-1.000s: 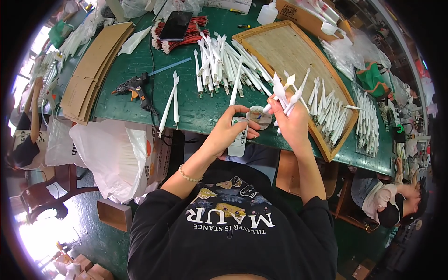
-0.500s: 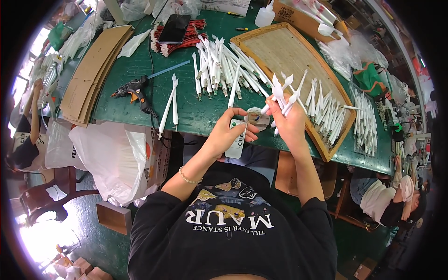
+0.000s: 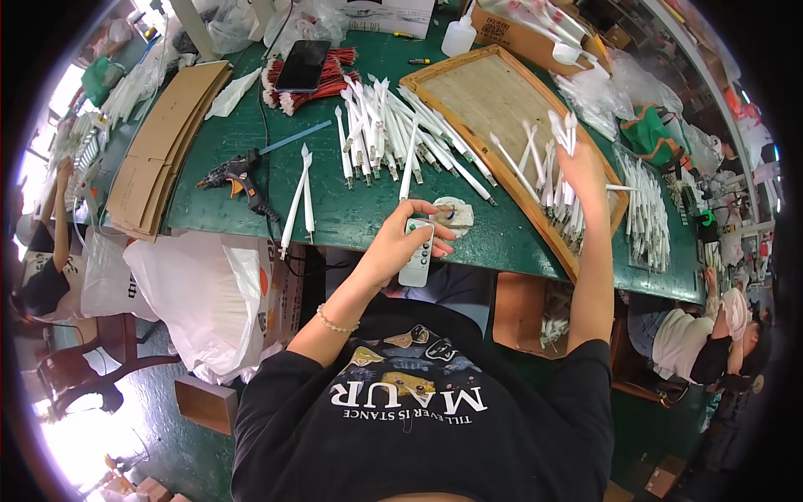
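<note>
- Left hand (image 3: 407, 240): forearm rises from the lower edge toward the near rim of the green table (image 3: 351, 219); the fingers are curled shut around a small grey remote-like device (image 3: 417, 261), thumb across its top. The device hangs just past the table edge, over the person's lap.
- Right hand (image 3: 579, 161): arm stretched up and to the right, well apart from the left hand, raised over the wooden tray (image 3: 468, 138). Its fingers are pinched closed on a few white spear-tipped sticks (image 3: 565, 130), which stand upright above the fingertips.
- Round tape roll (image 3: 454, 215): lies flat on the table just beyond the left hand's fingertips, near them; whether it touches them cannot be told.
- Loose pile of white sticks (image 3: 393, 138): spread on the table beyond the left hand, between it and the far edge, overlapping the tray's left corner.
- Further white sticks (image 3: 562, 209) lie in the tray's near right corner, under the right forearm; another batch (image 3: 646, 213) rests on the table right of the tray.
- Two single white sticks (image 3: 299, 197): lie side by side left of the left hand, beside a black and orange glue gun (image 3: 234, 176).
- Black phone (image 3: 303, 64): rests on a bundle of red sticks (image 3: 330, 79) at the far side.
- Stacked cardboard sheets (image 3: 163, 142) occupy the table's left end; a white plastic bag (image 3: 201, 293) hangs below it.
</note>
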Tool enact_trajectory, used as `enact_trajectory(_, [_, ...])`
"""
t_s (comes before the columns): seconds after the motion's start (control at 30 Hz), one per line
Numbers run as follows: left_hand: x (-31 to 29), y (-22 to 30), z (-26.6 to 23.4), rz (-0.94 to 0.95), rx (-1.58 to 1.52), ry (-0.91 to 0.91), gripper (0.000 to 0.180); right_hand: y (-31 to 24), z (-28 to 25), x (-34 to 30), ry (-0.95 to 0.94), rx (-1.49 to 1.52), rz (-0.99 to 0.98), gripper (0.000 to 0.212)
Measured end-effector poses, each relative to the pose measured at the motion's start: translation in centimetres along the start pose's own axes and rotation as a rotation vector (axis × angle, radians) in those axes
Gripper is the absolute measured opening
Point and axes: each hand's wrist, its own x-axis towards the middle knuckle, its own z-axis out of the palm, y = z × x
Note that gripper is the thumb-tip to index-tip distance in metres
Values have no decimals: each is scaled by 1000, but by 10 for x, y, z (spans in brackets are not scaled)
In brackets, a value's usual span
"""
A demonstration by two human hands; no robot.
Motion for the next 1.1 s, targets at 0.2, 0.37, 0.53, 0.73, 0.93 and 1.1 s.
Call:
enact_trajectory(0.2, [-1,1,0,4,25,-10,29,-41,-16,-46,228,587,-63,38])
enact_trajectory(0.37, [3,3,10,-21,64,-79,29,-83,17,-90,26,1225,-159,28])
enact_trajectory(0.53, [6,3,30,-71,157,-182,29,-111,39,-114,-104,1356,-196,25])
enact_trajectory(0.73, [4,-4,30,6,208,-124,24,-106,42,-119,-142,1373,-152,21])
enact_trajectory(0.93, [3,-3,21,-42,182,-152,25,-98,38,-122,-271,1401,-126,14])
enact_trajectory(1.1, [1,2,15,-141,69,-248,28,-95,35,-125,-258,1307,-144,15])
